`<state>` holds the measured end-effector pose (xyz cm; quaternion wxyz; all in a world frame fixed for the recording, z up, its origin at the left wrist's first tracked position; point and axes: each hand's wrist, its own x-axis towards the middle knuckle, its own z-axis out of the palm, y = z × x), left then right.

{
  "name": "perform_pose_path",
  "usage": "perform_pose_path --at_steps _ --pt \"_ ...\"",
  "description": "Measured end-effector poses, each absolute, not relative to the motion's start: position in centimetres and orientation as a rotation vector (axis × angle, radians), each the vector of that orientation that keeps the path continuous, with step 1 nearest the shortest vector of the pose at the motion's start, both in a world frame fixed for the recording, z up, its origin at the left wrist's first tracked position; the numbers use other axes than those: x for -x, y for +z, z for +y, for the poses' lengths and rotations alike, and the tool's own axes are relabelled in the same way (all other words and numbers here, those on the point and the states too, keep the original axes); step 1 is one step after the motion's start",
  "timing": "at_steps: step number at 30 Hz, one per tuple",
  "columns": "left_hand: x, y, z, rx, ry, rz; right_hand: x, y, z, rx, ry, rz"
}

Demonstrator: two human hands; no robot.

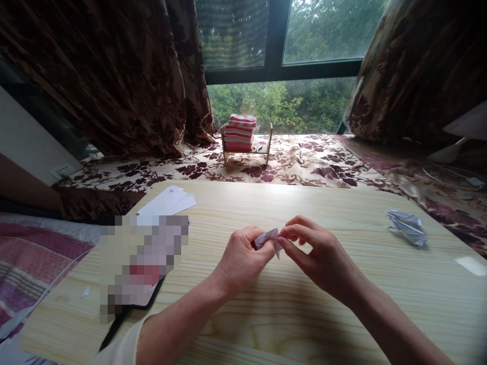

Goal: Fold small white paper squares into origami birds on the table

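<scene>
Folded paper (269,235) is sitting between your hands, above the middle of the table (342,203). Your left hand (240,254) is clamping it between thumb and fingers; your right hand (318,248) is meeting its right edge with fingertips close together, though I cannot tell whether they are pinching it. It is probably weighing almost nothing, bending easily in single layers and stiffening where folds are stacking, so you are best gripping those creases and sparing the thin, crumple-prone points. Farther right, folded pieces (408,227) are lying; at far left, loose sheets (164,203) are resting.
</scene>
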<state>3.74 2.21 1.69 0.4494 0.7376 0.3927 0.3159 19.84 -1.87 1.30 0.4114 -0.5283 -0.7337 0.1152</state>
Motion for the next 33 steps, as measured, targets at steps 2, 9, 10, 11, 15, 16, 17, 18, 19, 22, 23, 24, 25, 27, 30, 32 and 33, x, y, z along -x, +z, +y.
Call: perform_pose_path --at_steps 2,9,10,11,15,16,17,18,19,22,23,24,25,27,30,32,33 --pt "-3.77 1.77 2.18 -1.816 0.803 0.969 -19.79 1.45 -1.85 1.367 0.379 -1.79" --pt "-3.79 2.19 2.15 -1.796 0.836 0.939 -19.62 1.59 -1.77 1.456 0.602 -1.622" --pt "-3.79 2.24 2.16 -1.788 0.835 0.936 -19.66 1.58 -1.75 1.46 0.63 -1.607" --pt "-3.78 2.3 2.17 -1.778 0.834 0.935 -19.69 1.58 -1.74 1.461 0.658 -1.594" --pt "-3.76 2.46 2.15 -1.707 0.8 0.952 -19.79 1.72 -1.72 1.434 0.75 -1.563" --pt "-3.75 2.48 2.15 -1.679 0.787 0.959 -19.8 1.79 -1.72 1.428 0.767 -1.557" --pt "-3.75 2.49 2.16 -1.648 0.774 0.96 -19.8 1.85 -1.73 1.422 0.786 -1.552" --pt "-3.74 2.5 2.19 -1.62 0.763 0.955 -19.8 1.91 -1.73 1.418 0.806 -1.547" --pt "-3.74 2.49 2.23 -1.596 0.755 0.943 -19.8 1.95 -1.74 1.414 0.825 -1.544" --pt "-3.73 2.38 2.36 -1.553 0.736 0.91 -19.78 1.95 -1.73 1.418 0.846 -1.543" --pt "-3.72 2.33 2.38 -1.548 0.731 0.912 -19.77 1.9 -1.72 1.425 0.84 -1.543" --pt "-3.72 2.28 2.38 -1.548 0.727 0.921 -19.76 1.84 -1.71 1.434 0.829 -1.544" --pt "-3.72 2.23 2.36 -1.551 0.728 0.937 -19.75 1.78 -1.7 1.446 0.817 -1.544" --pt "-3.72 2.15 2.27 -1.563 0.736 0.965 -19.75 1.66 -1.68 1.464 0.797 -1.547" --pt "-3.72 2.1 2.13 -1.576 0.757 0.978 -19.77 1.57 -1.69 1.472 0.788 -1.554" --pt "-3.71 2.09 2.09 -1.58 0.765 0.967 -19.77 1.58 -1.69 1.468 0.789 -1.562" --pt "-3.69 2.09 2.08 -1.581 0.768 0.963 -19.77 1.6 -1.68 1.465 0.79 -1.568"
